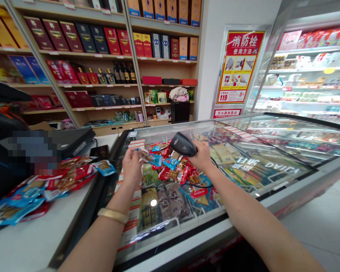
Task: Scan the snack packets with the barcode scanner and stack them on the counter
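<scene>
My left hand (pixel 132 166) pinches a small clear-and-blue snack packet (pixel 151 156) by one end, above the freezer's glass top. Wrapped around the handle of a black barcode scanner (pixel 183 144) is my right hand (pixel 201 155); the scanner's head points left, toward the packet. Below both hands, a loose pile of red and blue snack packets (pixel 177 168) lies on the glass. The scanner's black cable (pixel 200 186) curls over the glass beside the pile.
More snack packets (pixel 70 175) are heaped on the white counter (pixel 45 245) at left, near a dark phone-like object (pixel 101 152). The chest freezer (pixel 260 189) holds packaged goods under glass. Shelves of boxed bottles (pixel 102 39) line the back wall; a lit display cooler (pixel 308 75) stands right.
</scene>
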A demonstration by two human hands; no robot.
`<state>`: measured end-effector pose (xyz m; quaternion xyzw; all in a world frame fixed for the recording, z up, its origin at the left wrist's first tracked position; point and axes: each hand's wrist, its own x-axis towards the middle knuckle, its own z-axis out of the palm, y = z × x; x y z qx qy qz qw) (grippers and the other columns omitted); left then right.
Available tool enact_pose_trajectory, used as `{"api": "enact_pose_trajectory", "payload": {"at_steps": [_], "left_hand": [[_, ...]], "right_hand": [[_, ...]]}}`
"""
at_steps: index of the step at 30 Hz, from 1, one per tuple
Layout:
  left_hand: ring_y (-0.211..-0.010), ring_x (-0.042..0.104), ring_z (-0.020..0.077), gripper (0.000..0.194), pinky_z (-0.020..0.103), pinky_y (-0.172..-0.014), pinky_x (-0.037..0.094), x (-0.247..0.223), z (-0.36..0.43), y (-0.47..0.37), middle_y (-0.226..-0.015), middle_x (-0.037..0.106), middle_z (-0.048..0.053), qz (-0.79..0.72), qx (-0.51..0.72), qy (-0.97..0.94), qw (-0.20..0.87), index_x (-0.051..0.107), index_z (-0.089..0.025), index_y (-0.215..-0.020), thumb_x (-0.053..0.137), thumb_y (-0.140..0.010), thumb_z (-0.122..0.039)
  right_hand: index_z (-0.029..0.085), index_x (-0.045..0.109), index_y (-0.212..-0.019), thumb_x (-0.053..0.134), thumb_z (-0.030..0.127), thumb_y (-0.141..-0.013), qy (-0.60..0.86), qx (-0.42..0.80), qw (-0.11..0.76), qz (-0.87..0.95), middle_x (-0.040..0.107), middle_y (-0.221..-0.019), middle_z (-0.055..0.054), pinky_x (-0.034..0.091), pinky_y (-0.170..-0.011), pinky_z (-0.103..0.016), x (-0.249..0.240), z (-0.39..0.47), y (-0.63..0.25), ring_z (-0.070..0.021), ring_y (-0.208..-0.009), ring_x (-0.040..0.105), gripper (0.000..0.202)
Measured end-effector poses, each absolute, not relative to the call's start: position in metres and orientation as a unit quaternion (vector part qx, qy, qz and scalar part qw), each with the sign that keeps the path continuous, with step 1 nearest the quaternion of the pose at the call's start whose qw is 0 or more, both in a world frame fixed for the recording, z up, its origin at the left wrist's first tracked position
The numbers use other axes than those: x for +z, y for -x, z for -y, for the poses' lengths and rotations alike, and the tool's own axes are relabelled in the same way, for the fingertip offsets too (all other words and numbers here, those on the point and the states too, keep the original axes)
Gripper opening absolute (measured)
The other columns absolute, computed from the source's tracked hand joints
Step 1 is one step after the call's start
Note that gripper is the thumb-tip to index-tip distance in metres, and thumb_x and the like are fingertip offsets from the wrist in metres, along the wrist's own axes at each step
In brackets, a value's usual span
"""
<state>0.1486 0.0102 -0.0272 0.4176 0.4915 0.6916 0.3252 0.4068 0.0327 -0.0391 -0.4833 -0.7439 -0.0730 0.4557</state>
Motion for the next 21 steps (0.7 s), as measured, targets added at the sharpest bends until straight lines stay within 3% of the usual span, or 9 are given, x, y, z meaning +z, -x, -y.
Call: {"api": "enact_pose_trajectory", "payload": {"at_steps": [5, 12, 16, 21], "left_hand": [[-0.067, 0.060, 0.0119, 0.005, 0.017, -0.049, 0.043, -0.014, -0.002, -0.135, -0.086, 0.064, 0.006, -0.334, 0.693, -0.212, 0.603, 0.060, -0.019, -0.080, 0.057, -0.084, -0.018], [-0.055, 0.045, 0.0048, 0.022, 0.008, -0.035, 0.027, -0.011, 0.011, -0.134, -0.096, 0.061, 0.009, -0.207, 0.630, -0.206, 0.720, 0.066, -0.018, -0.094, 0.055, -0.079, -0.006], [-0.054, 0.044, 0.0050, 0.023, 0.008, -0.034, 0.027, -0.007, 0.008, -0.138, -0.089, 0.058, 0.007, -0.214, 0.631, -0.190, 0.721, 0.064, -0.017, -0.094, 0.052, -0.080, -0.004], [-0.052, 0.047, 0.0069, 0.013, 0.013, -0.044, 0.040, -0.014, -0.006, -0.144, -0.065, 0.050, -0.001, -0.454, 0.700, -0.259, 0.487, 0.055, -0.015, -0.070, 0.057, -0.078, -0.005]], "right_hand": [[0.020, 0.067, -0.086, 0.069, 0.039, -0.071, 0.465, -0.071, 0.459, 0.754, 0.072, -0.084, -0.007, 0.033, -0.079, -0.036, -0.037, -0.029, -0.405, -0.0247, -0.082, 0.062, 0.024], [0.021, 0.069, -0.098, 0.067, 0.035, -0.073, 0.366, -0.051, 0.429, 0.824, 0.073, -0.089, -0.006, 0.031, -0.084, -0.036, -0.031, -0.015, -0.398, -0.0236, -0.086, 0.063, 0.029], [0.021, 0.068, -0.094, 0.069, 0.038, -0.074, 0.317, -0.053, 0.428, 0.845, 0.072, -0.087, -0.005, 0.029, -0.083, -0.036, -0.029, -0.011, -0.394, -0.0218, -0.083, 0.063, 0.027], [0.021, 0.068, -0.096, 0.069, 0.039, -0.074, 0.325, -0.059, 0.443, 0.834, 0.074, -0.090, -0.006, 0.030, -0.081, -0.037, -0.031, -0.014, -0.395, -0.0228, -0.084, 0.064, 0.029]]}}
